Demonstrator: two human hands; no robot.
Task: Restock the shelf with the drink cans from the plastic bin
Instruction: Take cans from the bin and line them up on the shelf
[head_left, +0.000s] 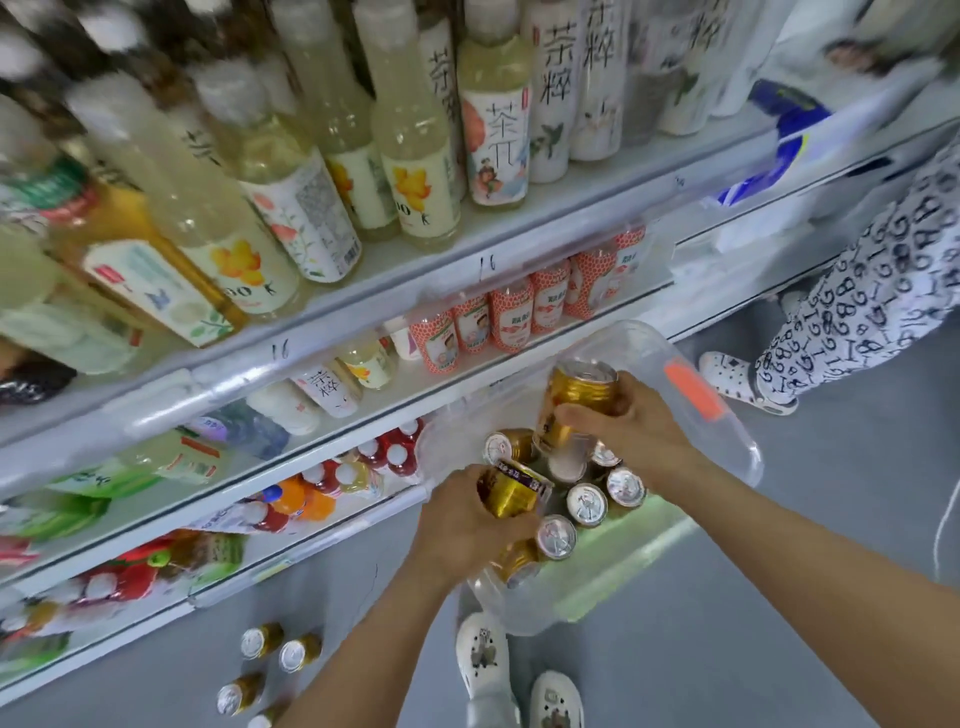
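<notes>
L hand ctr frame, fingers curled round gold can | R hand grips 2nd can, over plastic bin

I see gold drink cans with silver tops, a clear plastic bin with an orange patch, grey floor.

Grey floor carries gold cans beside stocked shelf.

Bright, even, cool light with only faint shadows on the floor, glare on the clear plastic bin, heavy motion blur over the upper-left bottles, and wide-angle bending of the shelf edges.
</notes>
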